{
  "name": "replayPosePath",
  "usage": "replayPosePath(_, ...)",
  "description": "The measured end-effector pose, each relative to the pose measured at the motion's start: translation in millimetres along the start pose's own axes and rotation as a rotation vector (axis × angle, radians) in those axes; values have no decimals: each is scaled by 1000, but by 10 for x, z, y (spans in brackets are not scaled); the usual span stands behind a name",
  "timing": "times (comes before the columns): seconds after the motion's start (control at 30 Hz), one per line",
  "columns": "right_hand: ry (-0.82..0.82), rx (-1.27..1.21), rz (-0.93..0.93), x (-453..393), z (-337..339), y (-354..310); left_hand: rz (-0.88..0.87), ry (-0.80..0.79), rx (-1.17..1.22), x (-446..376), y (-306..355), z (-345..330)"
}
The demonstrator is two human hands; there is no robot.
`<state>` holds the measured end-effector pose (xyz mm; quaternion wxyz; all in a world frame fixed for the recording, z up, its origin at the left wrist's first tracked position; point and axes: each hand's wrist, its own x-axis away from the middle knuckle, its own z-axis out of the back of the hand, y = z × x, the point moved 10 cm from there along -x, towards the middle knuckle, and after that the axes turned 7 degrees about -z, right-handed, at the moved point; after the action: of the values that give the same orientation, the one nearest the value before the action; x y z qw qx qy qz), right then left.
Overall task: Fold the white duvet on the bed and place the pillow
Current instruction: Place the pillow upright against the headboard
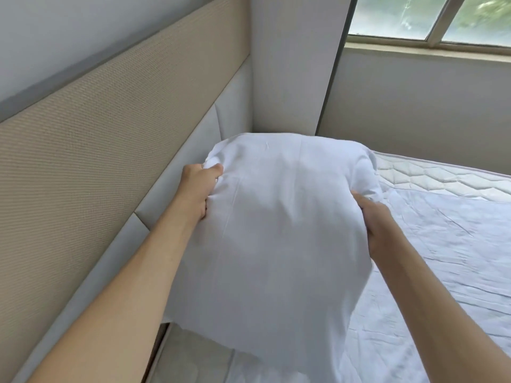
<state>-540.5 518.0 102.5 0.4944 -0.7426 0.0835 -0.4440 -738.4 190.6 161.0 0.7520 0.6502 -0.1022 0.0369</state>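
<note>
From the head camera, the white pillow (279, 217) is held up in the air above the head end of the bed (448, 244), close to the padded headboard (177, 167). The left hand (197, 189) grips its left edge with the fabric bunched under the thumb; the right hand (372, 217) clutches the right edge, fingers curled into the cover.

The slack lower end of the case hangs loose and could drag or fold under as the pillow goes down, leaving it crooked. A grip on cloth alone might let the filling slump.

The white duvet (431, 286) lies wrinkled across the quilted mattress (442, 178). A wall pillar (293, 73) crowds the corner behind, and a window (431, 17) sits beyond.
</note>
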Motion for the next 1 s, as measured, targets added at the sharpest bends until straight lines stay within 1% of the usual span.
replayPosePath(0.1,-19,10,9,-597,-264,-191,-29,11,-14,-647,37,-237)
replayPosePath(0.17,19,52,31,-931,-342,-210,-67,22,-67,-996,-81,-374)
replayPosePath(0.2,30,79,37,-1067,-368,-166,-78,0,-121,-1120,-193,-445)
replayPosePath(0.3,-41,149,-17,-1288,-396,350,-29,-191,-280,-1216,-773,-632)
replayPosePath(0.37,-40,231,-12,-1261,-301,706,33,-264,-358,-1111,-1122,-573)
replayPosePath(0.4,-14,263,-7,-1220,-235,837,38,-268,-368,-1056,-1218,-504)
replayPosePath(0.47,39,296,-15,-1143,-129,995,4,-269,-415,-991,-1337,-328)
replayPosePath(0.53,85,324,-36,-1048,-47,1092,-12,-327,-530,-854,-1543,-138)
replayPosePath(0.63,74,395,-78,-775,-95,1347,64,-358,-616,-573,-1904,111)
replayPosePath(0.73,111,437,-115,-550,-104,1522,52,-344,-563,-405,-1930,168)
replayPosePath(0.8,134,424,-72,-464,-57,1456,38,-299,-524,-318,-1880,256)
replayPosePath(0.9,172,390,-12,-302,63,1479,110,-257,-520,-212,-2088,445)
replayPosePath(1.0,165,378,-70,-279,110,1692,191,-293,-570,-225,-2344,469)
